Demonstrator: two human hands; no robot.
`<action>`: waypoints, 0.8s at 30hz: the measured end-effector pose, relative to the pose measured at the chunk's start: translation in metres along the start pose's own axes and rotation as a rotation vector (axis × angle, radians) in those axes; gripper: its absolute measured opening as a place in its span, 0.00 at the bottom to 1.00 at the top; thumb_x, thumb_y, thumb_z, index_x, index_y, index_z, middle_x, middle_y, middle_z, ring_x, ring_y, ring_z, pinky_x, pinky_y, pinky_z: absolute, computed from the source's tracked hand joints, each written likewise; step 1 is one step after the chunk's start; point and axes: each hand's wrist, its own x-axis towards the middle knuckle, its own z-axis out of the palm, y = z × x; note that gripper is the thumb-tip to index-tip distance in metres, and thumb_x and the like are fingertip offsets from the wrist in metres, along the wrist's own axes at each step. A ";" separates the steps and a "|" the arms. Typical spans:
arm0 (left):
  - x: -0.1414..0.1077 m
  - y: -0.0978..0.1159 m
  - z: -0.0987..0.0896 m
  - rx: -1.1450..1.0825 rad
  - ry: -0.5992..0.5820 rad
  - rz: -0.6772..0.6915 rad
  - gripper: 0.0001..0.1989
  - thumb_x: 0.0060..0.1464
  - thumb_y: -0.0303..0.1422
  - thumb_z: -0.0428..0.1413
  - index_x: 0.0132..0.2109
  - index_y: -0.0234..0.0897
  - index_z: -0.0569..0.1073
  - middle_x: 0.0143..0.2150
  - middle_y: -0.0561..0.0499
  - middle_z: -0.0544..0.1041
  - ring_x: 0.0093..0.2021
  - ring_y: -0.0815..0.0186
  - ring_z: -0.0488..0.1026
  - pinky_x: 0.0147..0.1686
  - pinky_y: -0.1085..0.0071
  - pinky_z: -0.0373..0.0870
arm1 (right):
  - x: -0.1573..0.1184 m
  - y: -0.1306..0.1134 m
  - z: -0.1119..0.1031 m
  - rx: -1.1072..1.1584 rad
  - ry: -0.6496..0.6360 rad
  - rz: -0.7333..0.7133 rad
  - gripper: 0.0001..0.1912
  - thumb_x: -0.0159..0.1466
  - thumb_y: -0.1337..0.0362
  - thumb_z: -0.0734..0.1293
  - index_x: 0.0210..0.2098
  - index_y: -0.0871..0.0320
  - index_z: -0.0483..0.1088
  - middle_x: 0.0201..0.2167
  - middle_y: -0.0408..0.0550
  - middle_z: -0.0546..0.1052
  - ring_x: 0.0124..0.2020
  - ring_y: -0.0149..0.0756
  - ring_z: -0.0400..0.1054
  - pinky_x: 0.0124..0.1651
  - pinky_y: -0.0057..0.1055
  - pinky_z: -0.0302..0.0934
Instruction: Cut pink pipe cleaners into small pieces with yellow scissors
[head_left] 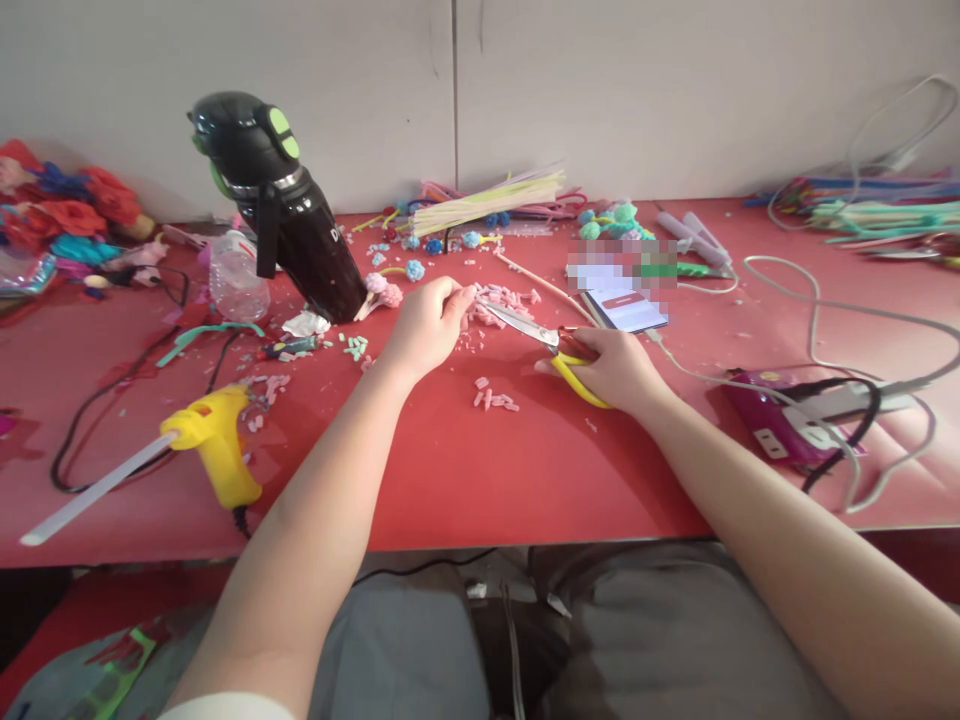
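My right hand (619,370) grips a pair of scissors (525,328) with yellow and dark red handles. The blades point left, over a heap of short pink fuzzy pieces (517,298). At the left side of that heap, my left hand (429,328) is closed in a pinch, thumb against the fingers. Whatever it may hold is too small to make out. A smaller group of pink pieces (495,398) lies on the red tabletop (457,470), nearer to me. Just beyond my left hand is a pink pom-pom shape (384,291).
A black bottle (300,220) stands left of my left hand. A yellow glue gun (217,440) lies front left. Pipe cleaners (487,205) are bundled at the back. A phone (626,305), white cables (817,330) and a purple power strip (772,415) are on the right.
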 end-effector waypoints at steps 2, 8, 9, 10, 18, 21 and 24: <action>0.000 -0.001 0.000 -0.001 0.010 0.006 0.22 0.77 0.34 0.54 0.29 0.41 0.66 0.26 0.53 0.74 0.28 0.65 0.70 0.36 0.67 0.67 | 0.000 -0.001 0.000 -0.001 0.001 -0.002 0.40 0.51 0.25 0.74 0.25 0.52 0.55 0.24 0.41 0.60 0.30 0.34 0.52 0.32 0.35 0.48; 0.000 -0.003 0.001 -0.008 0.012 0.013 0.22 0.76 0.37 0.54 0.29 0.41 0.67 0.27 0.52 0.76 0.29 0.65 0.71 0.36 0.67 0.68 | 0.000 0.000 -0.001 0.014 0.002 -0.010 0.41 0.50 0.23 0.73 0.24 0.52 0.54 0.23 0.41 0.60 0.30 0.34 0.51 0.32 0.36 0.48; 0.000 -0.004 0.002 -0.011 0.012 0.015 0.22 0.77 0.39 0.54 0.30 0.41 0.67 0.27 0.52 0.76 0.29 0.64 0.71 0.36 0.67 0.68 | 0.000 0.000 -0.001 0.020 0.003 -0.014 0.42 0.50 0.22 0.73 0.24 0.52 0.54 0.23 0.41 0.60 0.29 0.34 0.51 0.32 0.36 0.48; 0.000 -0.004 0.002 -0.013 0.013 0.017 0.22 0.77 0.40 0.54 0.30 0.41 0.67 0.27 0.52 0.76 0.29 0.64 0.70 0.36 0.67 0.68 | 0.000 0.001 -0.001 0.023 0.005 -0.016 0.42 0.50 0.22 0.73 0.24 0.52 0.54 0.23 0.41 0.60 0.29 0.34 0.51 0.32 0.36 0.48; 0.000 0.000 0.001 -0.006 0.002 0.003 0.22 0.77 0.36 0.54 0.29 0.41 0.66 0.26 0.52 0.74 0.29 0.64 0.71 0.37 0.66 0.68 | 0.001 0.000 0.000 0.020 0.011 -0.002 0.42 0.49 0.23 0.73 0.23 0.52 0.54 0.23 0.41 0.59 0.29 0.34 0.51 0.32 0.36 0.48; 0.000 -0.001 0.001 -0.011 0.002 0.004 0.21 0.77 0.35 0.53 0.30 0.41 0.66 0.27 0.52 0.76 0.29 0.64 0.71 0.37 0.66 0.68 | 0.001 0.000 0.001 -0.002 0.028 0.004 0.41 0.51 0.24 0.73 0.23 0.52 0.53 0.22 0.41 0.59 0.29 0.35 0.51 0.32 0.37 0.48; 0.001 -0.004 0.002 -0.021 0.011 0.011 0.20 0.77 0.37 0.54 0.32 0.41 0.68 0.28 0.52 0.78 0.30 0.64 0.73 0.38 0.67 0.70 | 0.000 0.001 0.001 0.008 0.036 0.001 0.38 0.52 0.25 0.72 0.24 0.52 0.56 0.23 0.41 0.60 0.29 0.35 0.52 0.32 0.36 0.49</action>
